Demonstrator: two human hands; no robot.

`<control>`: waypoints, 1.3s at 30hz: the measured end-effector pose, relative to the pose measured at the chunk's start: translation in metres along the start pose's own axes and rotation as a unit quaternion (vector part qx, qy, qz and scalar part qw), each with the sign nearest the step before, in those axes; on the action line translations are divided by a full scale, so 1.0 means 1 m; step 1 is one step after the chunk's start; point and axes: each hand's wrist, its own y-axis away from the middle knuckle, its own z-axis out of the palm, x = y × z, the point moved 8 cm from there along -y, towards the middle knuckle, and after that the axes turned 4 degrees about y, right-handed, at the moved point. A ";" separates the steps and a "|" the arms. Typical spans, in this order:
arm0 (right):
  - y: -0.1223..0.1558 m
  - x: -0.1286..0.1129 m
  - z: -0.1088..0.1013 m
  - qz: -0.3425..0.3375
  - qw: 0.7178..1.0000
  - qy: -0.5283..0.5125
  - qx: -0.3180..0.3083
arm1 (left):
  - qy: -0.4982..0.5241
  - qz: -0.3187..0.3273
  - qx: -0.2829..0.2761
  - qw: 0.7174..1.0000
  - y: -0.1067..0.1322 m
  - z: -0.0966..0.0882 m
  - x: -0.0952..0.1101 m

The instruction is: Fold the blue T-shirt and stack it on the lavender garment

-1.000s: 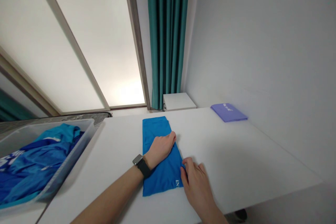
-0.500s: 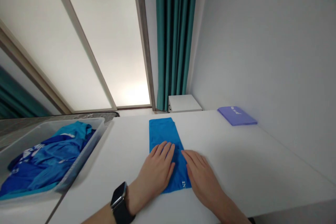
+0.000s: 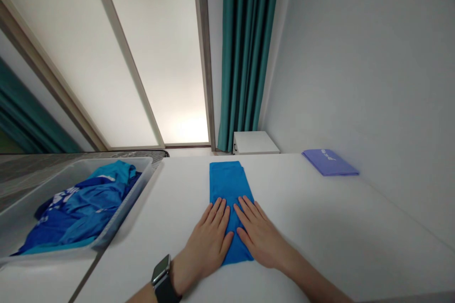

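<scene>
From the head camera, a folded bright-blue cloth strip (image 3: 230, 184) lies lengthwise near the middle of a white worktop (image 3: 320, 232), its long edges running away from the person. The left hand (image 3: 208, 241), with a black-strapped smartwatch (image 3: 162, 278) on the wrist, and the right hand (image 3: 261, 234) both rest palm down on the strip's near half, fingers spread, the fingertips close together. Neither grip is clenched: both are released and flat, pressing on the cloth without grasping it. At 10 o'clock from the strip, a clear plastic bin (image 3: 48, 194) holds crumpled blue clothing (image 3: 83, 210). At 2 o'clock, a flat lilac folded packet (image 3: 330, 162) lies against a pale wall (image 3: 355, 57). At 12 o'clock, beyond the worktop, stands a small white cabinet (image 3: 254, 143) beside a teal curtain (image 3: 249, 57).
</scene>
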 end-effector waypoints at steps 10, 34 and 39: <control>0.015 -0.022 0.009 0.029 0.998 -0.057 0.003 | -0.008 -0.002 0.009 1.000 0.030 -0.010 0.003; -0.104 0.104 0.006 0.074 0.981 -0.105 0.147 | 0.305 -0.301 0.052 0.902 -0.047 0.013 -0.171; -0.100 0.100 0.003 0.081 0.982 -0.098 0.143 | 0.313 -0.306 0.063 0.897 -0.057 0.025 -0.177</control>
